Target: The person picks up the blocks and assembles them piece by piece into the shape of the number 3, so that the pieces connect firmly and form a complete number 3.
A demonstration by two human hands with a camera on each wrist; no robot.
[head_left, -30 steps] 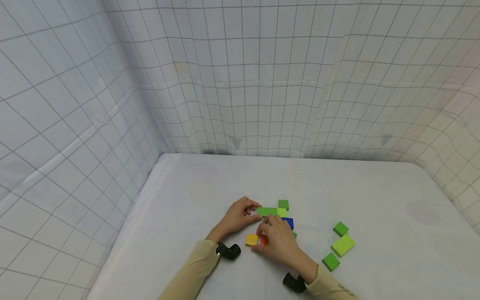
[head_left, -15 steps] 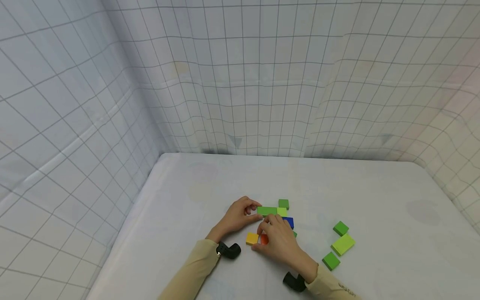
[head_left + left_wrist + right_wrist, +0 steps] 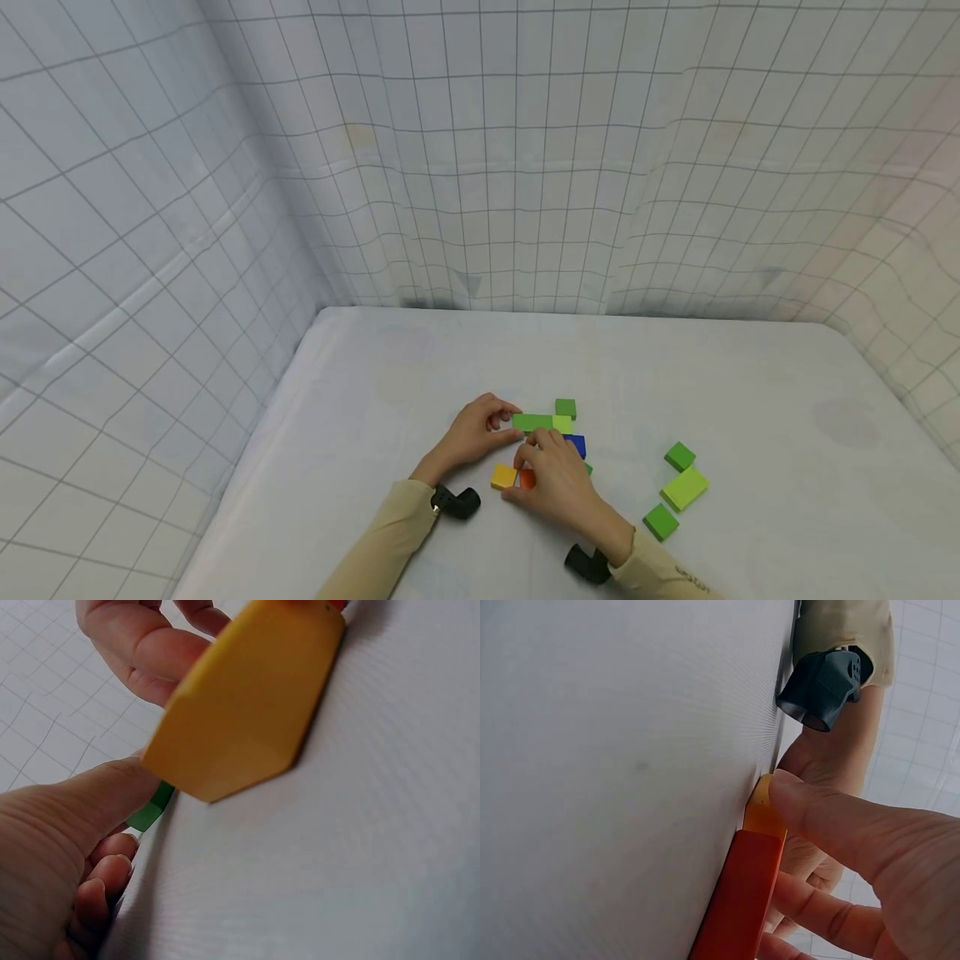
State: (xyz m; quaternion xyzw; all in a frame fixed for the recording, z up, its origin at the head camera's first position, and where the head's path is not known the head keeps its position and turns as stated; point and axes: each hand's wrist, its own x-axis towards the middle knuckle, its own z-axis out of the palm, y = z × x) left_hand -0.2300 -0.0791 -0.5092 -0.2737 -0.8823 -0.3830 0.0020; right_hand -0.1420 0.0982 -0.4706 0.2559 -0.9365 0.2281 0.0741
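A: What's around the hands on that desk [image 3: 750, 400]?
B: Well to the right, a separate group: a lime block [image 3: 684, 489] between two green cubes [image 3: 680, 456]. Nearer, a small green block [image 3: 566, 408] stands just beyond a light green block [image 3: 562, 424].
A: Anything in the way?
B: The right hand [image 3: 558, 481] itself. It covers part of the blue block [image 3: 576, 446] and part of the red block [image 3: 528, 479], and only an edge of another green piece [image 3: 588, 470] shows past it. Black wrist devices [image 3: 459, 503] sit at both cuffs, and a grid-patterned cloth [image 3: 487, 208] hangs behind.
A: And the right hand's grip?
B: Narrow: thumb and forefinger pinch the yellow block [image 3: 503, 477], flat on the desk on the near left side of the arrangement, its right end next to the red block.
A: The left hand [image 3: 472, 432]?
B: Thumb and forefinger hold the left end of the long green block [image 3: 532, 422]. That one lies on the far side, its right end against the light green block.
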